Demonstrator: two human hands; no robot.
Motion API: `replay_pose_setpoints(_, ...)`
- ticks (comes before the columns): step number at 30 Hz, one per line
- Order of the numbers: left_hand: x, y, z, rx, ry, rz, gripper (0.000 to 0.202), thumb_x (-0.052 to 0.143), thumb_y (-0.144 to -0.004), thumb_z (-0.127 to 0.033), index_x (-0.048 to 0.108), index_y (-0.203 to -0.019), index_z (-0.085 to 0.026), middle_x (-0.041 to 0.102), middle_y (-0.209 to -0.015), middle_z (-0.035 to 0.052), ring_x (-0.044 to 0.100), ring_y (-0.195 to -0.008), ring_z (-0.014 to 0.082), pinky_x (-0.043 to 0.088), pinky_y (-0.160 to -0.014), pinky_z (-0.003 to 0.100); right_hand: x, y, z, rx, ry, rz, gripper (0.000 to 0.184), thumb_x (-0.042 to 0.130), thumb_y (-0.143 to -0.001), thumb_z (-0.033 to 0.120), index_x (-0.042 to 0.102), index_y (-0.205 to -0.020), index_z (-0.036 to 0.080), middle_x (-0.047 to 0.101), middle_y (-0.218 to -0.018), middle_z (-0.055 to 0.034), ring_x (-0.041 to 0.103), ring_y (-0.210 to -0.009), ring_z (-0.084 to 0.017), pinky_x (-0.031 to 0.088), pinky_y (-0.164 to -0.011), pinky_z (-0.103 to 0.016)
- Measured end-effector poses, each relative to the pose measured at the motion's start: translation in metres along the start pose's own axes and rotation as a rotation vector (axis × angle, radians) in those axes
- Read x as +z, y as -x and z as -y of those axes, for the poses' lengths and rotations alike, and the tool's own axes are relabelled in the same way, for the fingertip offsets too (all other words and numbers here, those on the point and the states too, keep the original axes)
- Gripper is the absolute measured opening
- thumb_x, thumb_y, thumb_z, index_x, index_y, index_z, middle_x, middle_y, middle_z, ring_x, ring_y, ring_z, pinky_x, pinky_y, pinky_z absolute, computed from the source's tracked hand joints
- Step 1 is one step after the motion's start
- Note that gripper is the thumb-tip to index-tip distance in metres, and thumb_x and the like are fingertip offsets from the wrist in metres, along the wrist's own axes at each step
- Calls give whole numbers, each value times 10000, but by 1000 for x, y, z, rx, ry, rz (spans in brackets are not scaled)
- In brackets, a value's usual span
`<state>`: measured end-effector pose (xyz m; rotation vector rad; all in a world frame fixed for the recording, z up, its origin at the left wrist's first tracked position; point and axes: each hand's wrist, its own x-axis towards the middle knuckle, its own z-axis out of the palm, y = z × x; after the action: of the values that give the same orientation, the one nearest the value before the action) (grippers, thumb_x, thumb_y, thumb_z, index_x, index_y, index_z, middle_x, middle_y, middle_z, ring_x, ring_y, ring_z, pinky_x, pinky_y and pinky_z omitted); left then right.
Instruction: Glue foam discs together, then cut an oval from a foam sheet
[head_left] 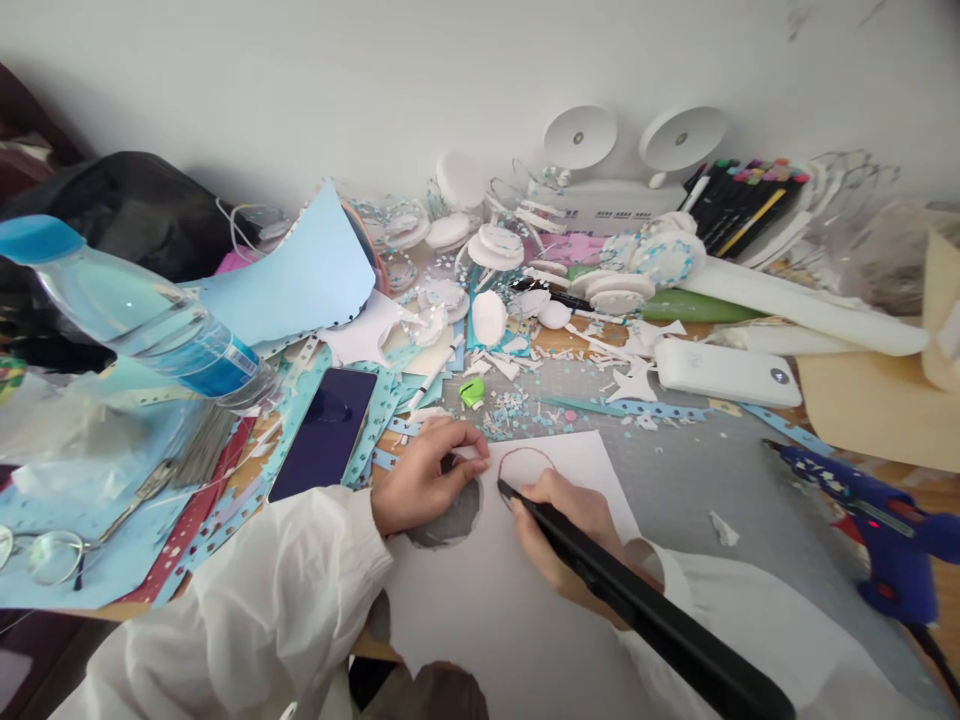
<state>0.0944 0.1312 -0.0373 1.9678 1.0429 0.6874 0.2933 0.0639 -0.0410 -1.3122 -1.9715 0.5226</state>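
your right hand grips the black tool, its tip just ahead of your fingers, on the white sheet. your left hand bends over a hole there; i can't tell if it pinches.

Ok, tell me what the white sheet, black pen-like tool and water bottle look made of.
White sheet: paper or thin foam, hard to tell; matte, without glare.
Black pen-like tool: probably plastic, low-sheen; its body is smooth and evenly dark.
Water bottle: clear plastic, likely, and glossy; its walls are see-through with bright highlights.
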Motion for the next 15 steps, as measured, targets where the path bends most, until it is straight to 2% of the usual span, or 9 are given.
replay_pose_setpoints(11, -1, 1, -3, -23, 14, -12, 79, 568, -888, -258, 608, -912, -193, 637, -905, 29, 567, -900, 192, 410, -827, 308, -7, -1, 4, -4, -51, -15, 195, 508, -865, 204, 418, -693, 222, 445, -506, 58, 408, -417, -91, 309, -439, -240)
replay_pose_setpoints(15, -1, -1, -4, -15, 23, -16, 109, 559, -894, -286, 612, -906, -191, 643, -887, 31, 579, -872, 190, 422, -806, 304, -11, -1, 5, 152, -235, -36, 136, 544, -884, 229, 498, -756, 219, 508, -549, 51, 457, -451, -95, 342, -439, -219)
